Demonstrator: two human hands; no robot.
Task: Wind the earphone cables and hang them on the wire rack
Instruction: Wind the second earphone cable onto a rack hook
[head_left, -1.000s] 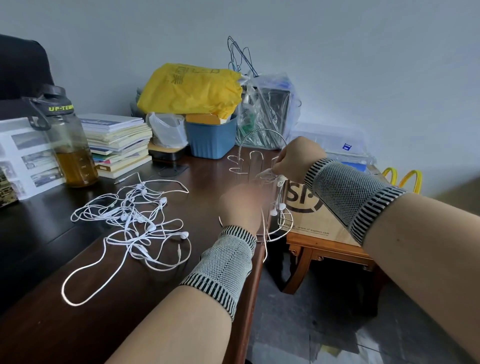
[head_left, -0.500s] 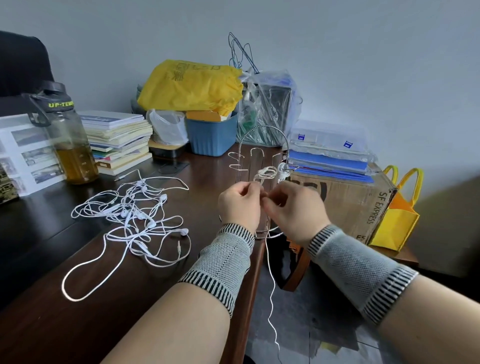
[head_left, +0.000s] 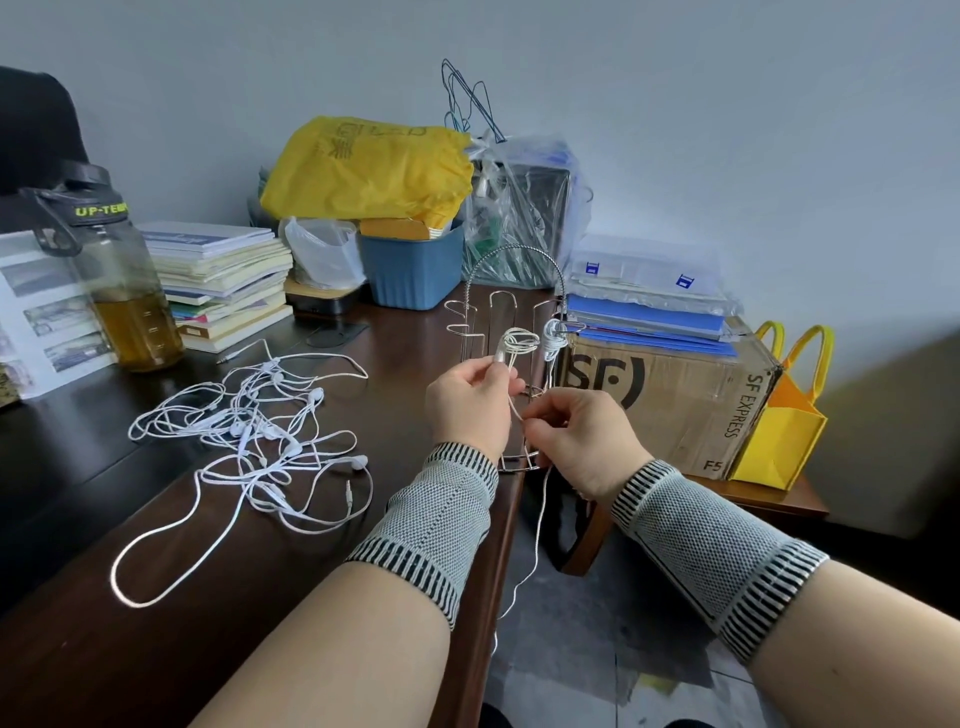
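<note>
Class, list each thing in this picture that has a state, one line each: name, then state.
left hand: pinches coiled cable
right hand: pinches cable tail
coiled cable: partly wound, tail dangling
hung bundle: on wire rack hook
loose earphones: tangled on desk
bottle: capped, part full

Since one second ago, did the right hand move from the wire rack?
Yes. The right hand came down and toward the person, away from the wire rack top, and now pinches the earphone cable beside the left hand.
</note>
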